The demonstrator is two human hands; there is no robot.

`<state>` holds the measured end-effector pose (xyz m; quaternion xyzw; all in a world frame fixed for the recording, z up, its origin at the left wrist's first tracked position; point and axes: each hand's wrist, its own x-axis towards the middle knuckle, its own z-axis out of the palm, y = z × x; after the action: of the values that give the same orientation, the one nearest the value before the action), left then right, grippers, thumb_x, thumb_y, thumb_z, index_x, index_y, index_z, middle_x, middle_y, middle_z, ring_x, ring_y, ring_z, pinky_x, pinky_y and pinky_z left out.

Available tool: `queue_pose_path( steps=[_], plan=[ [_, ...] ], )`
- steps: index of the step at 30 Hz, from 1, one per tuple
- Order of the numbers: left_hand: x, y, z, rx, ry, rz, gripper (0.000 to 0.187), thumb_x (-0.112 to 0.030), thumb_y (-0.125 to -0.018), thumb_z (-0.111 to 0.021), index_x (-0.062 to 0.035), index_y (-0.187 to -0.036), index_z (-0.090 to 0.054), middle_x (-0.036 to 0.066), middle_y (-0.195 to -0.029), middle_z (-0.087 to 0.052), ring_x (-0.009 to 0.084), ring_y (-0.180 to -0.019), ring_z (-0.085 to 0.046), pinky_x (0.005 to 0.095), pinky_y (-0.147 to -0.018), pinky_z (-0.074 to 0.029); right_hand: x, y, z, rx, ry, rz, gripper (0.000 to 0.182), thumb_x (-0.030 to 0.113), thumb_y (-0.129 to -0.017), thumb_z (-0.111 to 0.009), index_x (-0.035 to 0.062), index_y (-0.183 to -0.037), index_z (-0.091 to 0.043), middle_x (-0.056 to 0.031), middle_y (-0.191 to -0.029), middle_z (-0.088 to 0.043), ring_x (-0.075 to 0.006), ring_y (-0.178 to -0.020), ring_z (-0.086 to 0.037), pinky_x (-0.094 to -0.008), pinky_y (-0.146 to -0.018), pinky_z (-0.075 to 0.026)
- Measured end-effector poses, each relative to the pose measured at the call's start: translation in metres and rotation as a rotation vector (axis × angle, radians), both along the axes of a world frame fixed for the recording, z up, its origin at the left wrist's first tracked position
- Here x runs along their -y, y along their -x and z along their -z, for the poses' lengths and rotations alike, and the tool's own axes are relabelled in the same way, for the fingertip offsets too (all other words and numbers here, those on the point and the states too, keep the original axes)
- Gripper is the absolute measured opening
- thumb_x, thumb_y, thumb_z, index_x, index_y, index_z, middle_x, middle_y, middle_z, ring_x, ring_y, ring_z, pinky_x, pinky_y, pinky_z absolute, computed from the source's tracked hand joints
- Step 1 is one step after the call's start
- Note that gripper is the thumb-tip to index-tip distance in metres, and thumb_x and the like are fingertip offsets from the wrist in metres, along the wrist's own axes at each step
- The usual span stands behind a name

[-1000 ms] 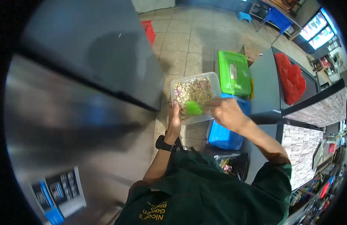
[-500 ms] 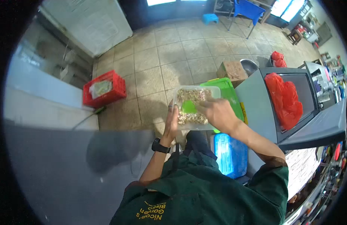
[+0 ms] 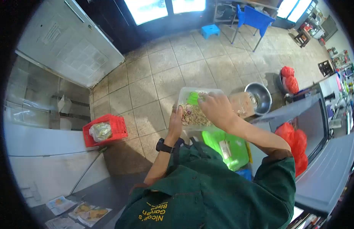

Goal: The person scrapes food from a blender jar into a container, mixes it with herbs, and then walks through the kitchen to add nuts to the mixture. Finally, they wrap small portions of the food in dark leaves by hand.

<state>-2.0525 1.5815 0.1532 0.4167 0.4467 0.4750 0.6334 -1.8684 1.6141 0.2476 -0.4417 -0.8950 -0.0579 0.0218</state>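
A clear plastic container (image 3: 183,91) holds a crumbly, beige-brown mix (image 3: 195,115) with reddish bits. My left hand (image 3: 176,119), a black watch on its wrist, grips the container's left side, the thumb upright along the wall. Over the container's right part is my right hand (image 3: 217,108), its fingers closed round one end of a flat, bright green utensil (image 3: 192,98). The utensil's wide end lies at the far side of the mix; its exact kind cannot be made out.
Beyond my right hand stand a cardboard box (image 3: 242,105) and a metal bowl (image 3: 263,98). Below the container is a green lid-like piece (image 3: 232,152). To the right, red bags (image 3: 293,147) lie by an open chest freezer (image 3: 318,122). A red crate (image 3: 119,128) sits left on the tiled floor.
My right hand has pushed the green utensil from the middle of the mix toward the container's far edge. My view has shifted, bringing more of the bowl and green piece into sight.
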Motion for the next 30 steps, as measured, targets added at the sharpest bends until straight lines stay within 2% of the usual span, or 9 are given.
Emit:
queue_pose_path(
  steps=[3,5,10,14,17,23,26,27,30],
  plan=[
    [-0.074,-0.015,0.006,-0.076,-0.018,-0.047,0.048,-0.032,-0.107,-0.037,-0.0044,-0.147,-0.038,0.008,-0.136,-0.051,0.0196,-0.120,-0.049,0.0360,-0.106,-0.037,-0.076,-0.030,-0.013,-0.019,0.051,0.067,0.009,0.009,-0.078,-0.062,0.0078,-0.084,-0.068,-0.0107,-0.083,-0.068,-0.0275,-0.082,-0.069,-0.0416,-0.067,-0.054],
    [-0.136,-0.020,0.050,-0.125,-0.096,-0.001,0.049,-0.032,-0.107,-0.037,-0.0050,-0.148,-0.037,0.008,-0.136,-0.051,0.0191,-0.119,-0.049,0.0358,-0.105,-0.037,-0.125,-0.056,-0.017,-0.046,0.071,0.108,0.007,0.009,-0.078,-0.062,0.0072,-0.082,-0.068,-0.0115,-0.081,-0.067,-0.0287,-0.079,-0.069,-0.0422,-0.066,-0.054],
    [-0.285,-0.058,0.032,-0.121,-0.111,0.132,0.055,-0.038,-0.108,-0.031,-0.0041,-0.152,-0.032,0.011,-0.135,-0.050,0.0221,-0.123,-0.044,0.0350,-0.106,-0.034,-0.259,-0.102,-0.016,0.052,-0.008,0.279,0.006,0.008,-0.079,-0.061,0.0067,-0.080,-0.067,-0.0126,-0.073,-0.065,-0.0313,-0.072,-0.068,-0.0426,-0.063,-0.054],
    [-0.404,-0.114,0.024,0.007,-0.100,0.175,0.057,-0.035,-0.107,-0.038,-0.0045,-0.154,-0.028,0.010,-0.140,-0.049,0.0218,-0.124,-0.047,0.0358,-0.107,-0.036,-0.340,-0.143,-0.017,0.053,0.137,0.416,0.007,0.006,-0.080,-0.060,0.0042,-0.079,-0.066,-0.0164,-0.076,-0.067,-0.0339,-0.073,-0.069,-0.0441,-0.062,-0.054],
    [-0.482,-0.161,0.022,-0.010,-0.001,0.329,0.058,-0.036,-0.107,-0.037,-0.0035,-0.154,-0.026,0.011,-0.144,-0.044,0.0226,-0.131,-0.041,0.0357,-0.111,-0.032,-0.366,-0.171,-0.033,-0.081,0.321,0.590,0.009,0.005,-0.079,-0.059,0.0019,-0.081,-0.066,-0.0199,-0.074,-0.065,-0.0361,-0.070,-0.067,-0.0477,-0.063,-0.053],
    [-0.567,-0.286,0.025,-0.068,0.054,0.527,0.062,-0.041,-0.107,-0.033,-0.0010,-0.154,-0.025,0.011,-0.148,-0.036,0.0219,-0.139,-0.030,0.0343,-0.115,-0.023,-0.398,-0.278,-0.068,-0.292,0.259,0.826,0.015,0.007,-0.078,-0.059,0.0057,-0.088,-0.070,-0.0136,-0.074,-0.065,-0.0345,-0.071,-0.067,-0.0462,-0.063,-0.053],
    [-0.611,-0.364,0.029,-0.041,0.042,0.541,0.064,-0.043,-0.107,-0.034,-0.0009,-0.154,-0.024,0.011,-0.149,-0.035,0.0213,-0.138,-0.031,0.0348,-0.115,-0.023,-0.421,-0.332,-0.026,-0.249,0.306,0.812,0.032,0.008,-0.077,-0.062,0.0107,-0.107,-0.073,-0.0097,-0.083,-0.067,-0.0309,-0.082,-0.066,-0.0437,-0.068,-0.053],
    [-0.625,-0.394,0.029,-0.034,0.031,0.543,0.065,-0.044,-0.107,-0.034,-0.0009,-0.154,-0.023,0.011,-0.149,-0.034,0.0212,-0.137,-0.031,0.0349,-0.115,-0.023,-0.432,-0.349,-0.013,-0.299,0.144,0.812,0.018,0.010,-0.082,-0.059,0.0068,-0.093,-0.072,-0.0103,-0.079,-0.066,-0.0308,-0.077,-0.067,-0.0432,-0.065,-0.053],
    [-0.659,-0.479,0.026,-0.030,0.028,0.548,0.067,-0.046,-0.106,-0.035,-0.0009,-0.154,-0.022,0.011,-0.150,-0.033,0.0206,-0.136,-0.032,0.0353,-0.115,-0.023,-0.466,-0.420,0.011,-0.382,0.012,0.939,0.025,0.009,-0.079,-0.064,0.0091,-0.101,-0.075,-0.0074,-0.090,-0.071,-0.0278,-0.083,-0.067,-0.0404,-0.070,-0.054]
  ],
)
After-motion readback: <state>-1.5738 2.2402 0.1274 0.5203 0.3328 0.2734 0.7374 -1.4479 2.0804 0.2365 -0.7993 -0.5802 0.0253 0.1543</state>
